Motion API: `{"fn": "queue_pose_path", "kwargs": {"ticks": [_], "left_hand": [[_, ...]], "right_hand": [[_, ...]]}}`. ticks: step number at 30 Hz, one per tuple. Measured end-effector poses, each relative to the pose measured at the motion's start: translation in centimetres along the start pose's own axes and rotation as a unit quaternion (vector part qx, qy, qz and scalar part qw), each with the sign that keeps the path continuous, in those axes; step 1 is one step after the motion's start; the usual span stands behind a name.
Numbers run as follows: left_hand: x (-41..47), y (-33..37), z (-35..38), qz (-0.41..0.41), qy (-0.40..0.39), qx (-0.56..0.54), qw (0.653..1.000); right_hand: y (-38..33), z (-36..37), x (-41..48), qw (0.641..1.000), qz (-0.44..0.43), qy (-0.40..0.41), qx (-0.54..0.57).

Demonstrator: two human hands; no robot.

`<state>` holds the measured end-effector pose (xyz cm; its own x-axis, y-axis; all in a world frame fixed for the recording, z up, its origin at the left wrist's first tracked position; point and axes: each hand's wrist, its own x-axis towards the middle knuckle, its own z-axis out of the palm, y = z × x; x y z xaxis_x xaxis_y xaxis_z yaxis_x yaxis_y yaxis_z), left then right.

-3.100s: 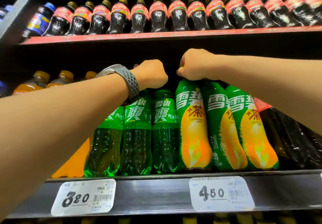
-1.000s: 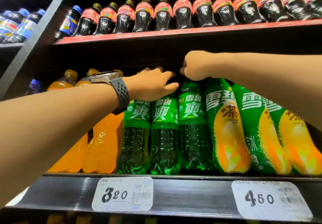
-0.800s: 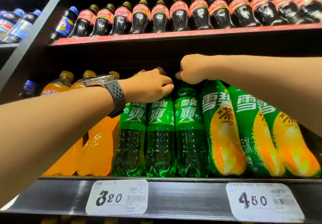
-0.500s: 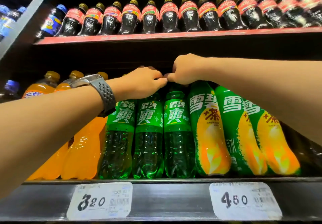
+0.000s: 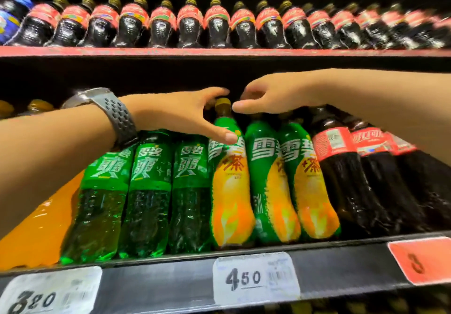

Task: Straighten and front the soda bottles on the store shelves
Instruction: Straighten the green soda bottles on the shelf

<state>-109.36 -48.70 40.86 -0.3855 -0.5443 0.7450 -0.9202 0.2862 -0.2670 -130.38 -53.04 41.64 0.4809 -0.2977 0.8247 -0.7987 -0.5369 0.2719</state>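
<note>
3 clear green bottles [image 5: 146,191], 3 green-and-yellow bottles [image 5: 230,191], 2 hands [image 5: 180,116]

A shop: stocked soda shelves [image 5: 219,52], price tags [image 5: 255,278]

Sprite bottles [image 5: 146,191] are standing left of tea-soda bottles [image 5: 231,191], cola bottles [image 5: 341,179] sitting rightmost, more cola on the shelf above [image 5: 219,52].

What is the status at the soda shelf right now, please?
Left hand open, thumb on yellow-green bottle. Right hand open, fingertips by its cap. Nothing in the way.
</note>
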Motion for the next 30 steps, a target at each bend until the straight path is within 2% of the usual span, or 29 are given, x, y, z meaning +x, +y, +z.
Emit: {"fn": "queue_pose_path", "kwargs": {"ticks": [3,8,16,30], "left_hand": [[0.5,0.3,0.1,0.010,-0.034,0.033,0.999],[0.2,0.4,0.2,0.008,-0.032,0.038,0.999],[0.3,0.0,0.7,0.014,-0.027,-0.020,0.999],[0.9,-0.2,1.2,0.007,-0.042,-0.003,0.999]], "right_hand": [[0.6,0.5,-0.6,0.999,-0.021,-0.028,-0.023],[1.1,1.4,0.1,0.999,-0.044,-0.013,-0.016],[0.6,1.8,0.2,1.000,-0.015,0.012,0.014],[0.3,1.8,-0.7,0.998,0.020,0.018,0.054]]}}
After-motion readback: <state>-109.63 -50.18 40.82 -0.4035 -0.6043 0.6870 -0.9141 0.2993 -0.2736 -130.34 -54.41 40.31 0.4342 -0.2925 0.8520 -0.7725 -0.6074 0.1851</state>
